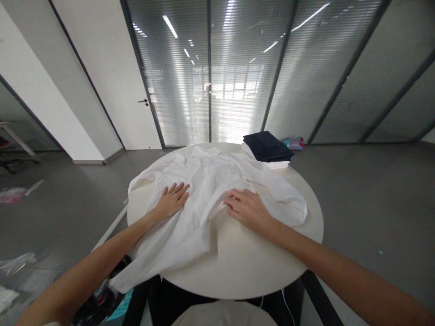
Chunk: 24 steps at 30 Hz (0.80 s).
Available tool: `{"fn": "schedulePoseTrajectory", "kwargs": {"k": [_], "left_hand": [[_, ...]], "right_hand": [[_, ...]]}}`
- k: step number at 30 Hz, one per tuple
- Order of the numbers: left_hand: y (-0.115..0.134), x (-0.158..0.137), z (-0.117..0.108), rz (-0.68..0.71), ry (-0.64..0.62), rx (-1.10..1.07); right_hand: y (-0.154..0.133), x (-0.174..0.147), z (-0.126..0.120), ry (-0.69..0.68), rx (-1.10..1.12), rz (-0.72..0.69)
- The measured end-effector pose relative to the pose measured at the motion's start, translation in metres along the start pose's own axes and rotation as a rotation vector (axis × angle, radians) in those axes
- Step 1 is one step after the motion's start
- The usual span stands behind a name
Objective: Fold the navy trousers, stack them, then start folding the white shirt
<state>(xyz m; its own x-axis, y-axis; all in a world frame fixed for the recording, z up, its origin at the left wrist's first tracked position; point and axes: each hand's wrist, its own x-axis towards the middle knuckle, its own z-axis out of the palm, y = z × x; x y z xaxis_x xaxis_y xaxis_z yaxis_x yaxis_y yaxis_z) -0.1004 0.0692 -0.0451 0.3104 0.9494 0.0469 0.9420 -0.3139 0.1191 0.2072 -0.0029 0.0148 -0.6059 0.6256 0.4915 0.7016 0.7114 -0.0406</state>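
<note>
A white long-sleeved shirt (195, 190) lies spread and wrinkled over the round table, its collar toward the far edge. Its lower left part hangs past the near left edge. My left hand (172, 200) rests flat on the shirt's left side with the fingers spread. On the right side, my right hand (248, 208) has its fingers curled and pressed together at the shirt's edge, gripping the cloth. One sleeve (287, 199) stretches out to the right beyond that hand.
The white round table (251, 267) carries a stack of folded dark and white cloth (268, 147) at its far right. Below the left edge stands a teal basket (120, 308) beside dark items. Plastic wrapping (16, 265) lies on the floor at left. Glass partitions stand behind.
</note>
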Motion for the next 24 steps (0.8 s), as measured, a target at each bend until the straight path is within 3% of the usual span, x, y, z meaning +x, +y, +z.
{"fn": "schedulePoseTrajectory", "kwargs": {"k": [4,7,11,13,16,19,24], "left_hand": [[-0.005,0.002,0.001,0.051,-0.006,-0.017],[-0.013,0.001,0.002,0.091,-0.015,-0.023],[-0.020,-0.003,-0.001,0.122,0.003,-0.019],[-0.014,-0.009,-0.006,0.200,0.055,-0.017],[0.010,-0.023,-0.018,0.408,0.076,-0.059],[0.042,-0.040,-0.027,0.548,0.004,-0.106],[0.065,-0.061,-0.022,0.607,-0.149,-0.098]], "right_hand": [[0.018,-0.036,-0.072,0.188,0.367,0.148],[0.040,-0.078,-0.100,0.142,0.397,0.278],[0.070,-0.136,-0.092,-0.203,0.280,0.419],[0.077,-0.153,-0.082,-0.321,0.246,0.446],[0.072,-0.156,-0.070,-0.231,0.200,0.461],[0.056,-0.140,-0.060,-0.131,0.166,0.449],[0.048,-0.124,-0.050,-0.320,0.256,0.404]]}}
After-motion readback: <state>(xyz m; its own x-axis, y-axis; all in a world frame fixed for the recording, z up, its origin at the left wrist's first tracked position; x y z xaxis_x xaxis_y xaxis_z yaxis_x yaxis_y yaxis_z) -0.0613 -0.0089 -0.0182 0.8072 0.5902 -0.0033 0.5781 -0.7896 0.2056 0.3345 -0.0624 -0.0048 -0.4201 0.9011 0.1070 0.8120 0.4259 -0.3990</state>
